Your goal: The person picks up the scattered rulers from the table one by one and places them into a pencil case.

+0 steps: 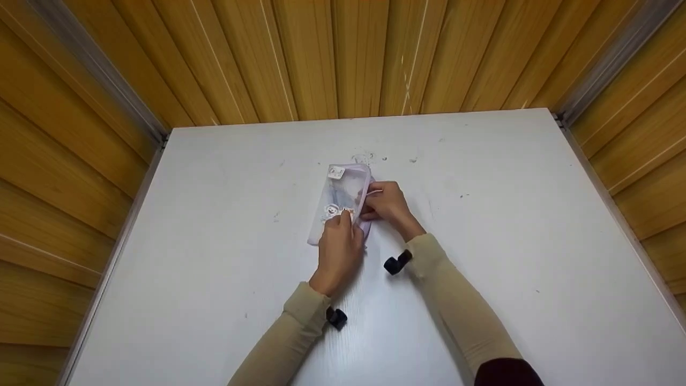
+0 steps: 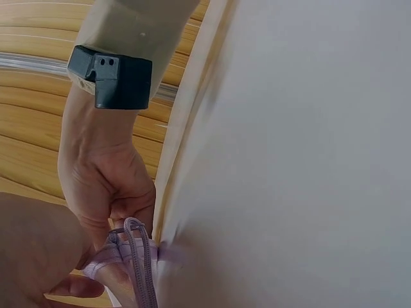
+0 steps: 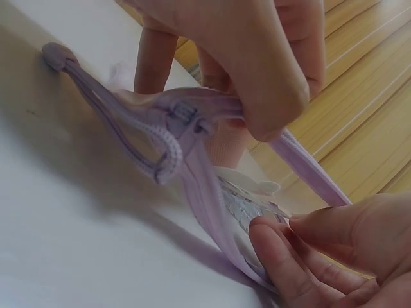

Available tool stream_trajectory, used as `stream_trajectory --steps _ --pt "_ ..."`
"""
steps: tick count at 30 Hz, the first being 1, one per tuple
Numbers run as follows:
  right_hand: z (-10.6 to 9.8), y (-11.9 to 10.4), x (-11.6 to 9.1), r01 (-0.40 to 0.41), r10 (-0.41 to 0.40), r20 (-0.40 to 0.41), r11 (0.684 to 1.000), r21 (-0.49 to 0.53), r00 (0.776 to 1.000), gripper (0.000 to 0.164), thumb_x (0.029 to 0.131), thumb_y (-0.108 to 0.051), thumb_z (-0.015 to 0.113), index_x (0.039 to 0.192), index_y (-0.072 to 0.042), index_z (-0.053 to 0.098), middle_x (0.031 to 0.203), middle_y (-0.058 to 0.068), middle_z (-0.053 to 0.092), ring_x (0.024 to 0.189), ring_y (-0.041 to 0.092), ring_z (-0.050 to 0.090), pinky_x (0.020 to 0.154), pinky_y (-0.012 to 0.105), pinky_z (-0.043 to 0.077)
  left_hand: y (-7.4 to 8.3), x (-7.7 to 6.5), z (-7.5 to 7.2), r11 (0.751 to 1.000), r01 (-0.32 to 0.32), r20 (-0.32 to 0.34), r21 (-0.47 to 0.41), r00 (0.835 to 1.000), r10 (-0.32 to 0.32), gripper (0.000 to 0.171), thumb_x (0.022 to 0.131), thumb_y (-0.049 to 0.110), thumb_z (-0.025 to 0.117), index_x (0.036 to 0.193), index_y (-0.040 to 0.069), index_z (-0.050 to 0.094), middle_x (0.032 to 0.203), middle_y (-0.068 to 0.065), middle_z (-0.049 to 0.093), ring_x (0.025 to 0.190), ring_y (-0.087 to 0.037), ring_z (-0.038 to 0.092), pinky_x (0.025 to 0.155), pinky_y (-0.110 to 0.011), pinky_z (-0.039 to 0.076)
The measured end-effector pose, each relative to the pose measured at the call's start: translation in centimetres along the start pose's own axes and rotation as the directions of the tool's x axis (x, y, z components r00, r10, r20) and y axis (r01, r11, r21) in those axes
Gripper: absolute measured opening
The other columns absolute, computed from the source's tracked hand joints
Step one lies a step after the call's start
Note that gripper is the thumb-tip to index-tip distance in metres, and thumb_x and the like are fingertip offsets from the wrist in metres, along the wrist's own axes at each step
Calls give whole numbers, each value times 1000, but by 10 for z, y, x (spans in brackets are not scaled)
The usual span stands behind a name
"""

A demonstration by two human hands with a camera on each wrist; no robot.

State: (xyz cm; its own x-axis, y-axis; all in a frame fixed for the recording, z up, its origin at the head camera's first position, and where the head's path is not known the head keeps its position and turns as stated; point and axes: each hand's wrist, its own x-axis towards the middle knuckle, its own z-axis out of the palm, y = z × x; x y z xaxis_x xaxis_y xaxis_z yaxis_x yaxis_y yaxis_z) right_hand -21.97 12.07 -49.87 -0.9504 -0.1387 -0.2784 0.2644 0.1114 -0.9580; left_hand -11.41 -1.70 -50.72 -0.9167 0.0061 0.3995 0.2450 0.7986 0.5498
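A lilac zip pencil case (image 1: 348,182) with a see-through front lies on the white table; a slim bluish thing shows inside. My left hand (image 1: 341,251) pinches its near end by the zip, where a zip pull with a lilac cord loop (image 3: 119,115) hangs. The zip side gapes. At that gap, the thumb and forefinger of my right hand (image 1: 387,205) pinch the edge of a clear, silvery item (image 3: 247,208) inside the case. What exactly this item is stays partly hidden by the fingers and the fabric. Both hands also appear in the left wrist view.
The white table (image 1: 214,214) carries small dark marks and scuffs. Yellow wood-look panels (image 1: 311,59) stand behind it and on both sides. A black wrist camera (image 1: 336,318) sits on the left wrist and another (image 1: 397,262) on the right.
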Motion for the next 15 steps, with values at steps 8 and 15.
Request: stream_trajectory --steps 8,15 --pt "-14 -1 -2 -5 5 17 1000 22 1000 23 90 5 64 112 11 67 76 15 74 63 23 73 61 37 60 2 2 0 1000 8 28 26 1000 -9 19 92 14 65 102 -2 63 94 -19 67 84 -37 69 70 -50 56" --pt "-29 -6 -5 -57 56 -18 998 -18 998 20 91 -2 73 110 4 70 84 19 75 66 24 75 63 38 60 5 3 -1 999 -4 33 55 999 2 22 90 14 69 104 -2 65 95 -20 67 85 -37 67 71 -50 56"
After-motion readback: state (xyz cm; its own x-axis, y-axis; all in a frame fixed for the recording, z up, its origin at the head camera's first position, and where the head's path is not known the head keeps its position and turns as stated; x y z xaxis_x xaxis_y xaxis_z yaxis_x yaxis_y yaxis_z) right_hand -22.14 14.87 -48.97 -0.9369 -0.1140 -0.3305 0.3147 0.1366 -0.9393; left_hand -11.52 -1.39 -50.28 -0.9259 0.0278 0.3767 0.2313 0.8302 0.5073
